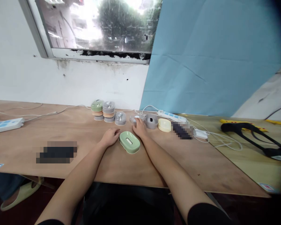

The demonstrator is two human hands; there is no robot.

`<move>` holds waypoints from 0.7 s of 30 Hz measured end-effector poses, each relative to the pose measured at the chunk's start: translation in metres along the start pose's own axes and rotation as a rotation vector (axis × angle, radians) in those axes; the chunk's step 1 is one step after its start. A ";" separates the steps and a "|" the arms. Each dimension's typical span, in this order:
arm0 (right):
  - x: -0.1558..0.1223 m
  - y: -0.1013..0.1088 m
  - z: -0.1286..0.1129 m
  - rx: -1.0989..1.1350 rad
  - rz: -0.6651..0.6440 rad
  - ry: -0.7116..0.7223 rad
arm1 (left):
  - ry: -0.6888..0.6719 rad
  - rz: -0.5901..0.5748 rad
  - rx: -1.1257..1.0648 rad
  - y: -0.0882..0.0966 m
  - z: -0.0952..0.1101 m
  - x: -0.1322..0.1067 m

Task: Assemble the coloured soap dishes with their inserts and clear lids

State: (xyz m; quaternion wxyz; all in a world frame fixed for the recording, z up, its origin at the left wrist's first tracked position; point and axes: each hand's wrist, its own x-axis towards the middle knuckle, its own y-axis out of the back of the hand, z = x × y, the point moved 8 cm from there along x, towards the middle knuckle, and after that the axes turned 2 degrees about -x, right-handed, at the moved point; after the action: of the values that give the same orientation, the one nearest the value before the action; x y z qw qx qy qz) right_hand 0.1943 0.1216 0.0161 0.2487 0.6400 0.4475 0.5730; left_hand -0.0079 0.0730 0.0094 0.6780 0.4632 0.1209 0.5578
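A green oval plastic box with a pale slot in its top lies on the table between my forearms. My left hand rests on the wood just left of it, fingers loosely bent and holding nothing. Beyond the box, my right hand has its fingers on a clear plastic lid, which it partly covers. To the right of that lid stand a grey box with a dark opening and a cream-coloured open container. A small grey lidded box is to its left.
Stacked lidded boxes, one green-topped and one grey-topped, stand near the wall. Power strips and white cables run along the back. Blurred dark objects lie left and right. A black strap is at far right. Someone's slippered foot shows below left.
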 end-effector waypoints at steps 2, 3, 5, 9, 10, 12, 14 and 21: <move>0.000 -0.003 0.001 -0.032 -0.030 -0.016 | 0.000 -0.002 -0.005 0.000 -0.001 0.000; 0.000 -0.003 0.002 -0.044 -0.031 -0.030 | -0.003 -0.003 -0.006 -0.001 -0.001 0.000; -0.001 -0.002 0.004 -0.060 -0.021 -0.062 | -0.011 -0.001 -0.005 -0.001 -0.001 0.000; -0.002 0.002 0.010 -0.068 -0.005 -0.122 | -0.030 0.013 -0.011 0.000 0.001 0.000; -0.002 0.002 0.011 -0.064 0.004 -0.131 | -0.031 0.014 -0.016 0.001 0.001 0.000; -0.002 0.004 0.014 -0.049 0.024 -0.149 | -0.035 0.016 -0.032 0.002 0.002 0.000; -0.003 0.005 0.017 -0.030 0.051 -0.162 | -0.038 0.011 -0.059 0.003 0.004 -0.001; 0.000 -0.007 0.009 0.054 0.024 0.006 | -0.013 -0.031 -0.095 0.002 0.010 -0.004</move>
State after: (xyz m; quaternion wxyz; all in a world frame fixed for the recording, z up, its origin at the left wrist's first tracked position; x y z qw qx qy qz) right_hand 0.2011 0.1266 0.0087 0.2230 0.6502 0.4557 0.5655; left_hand -0.0039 0.0641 0.0154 0.7087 0.4321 0.0970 0.5492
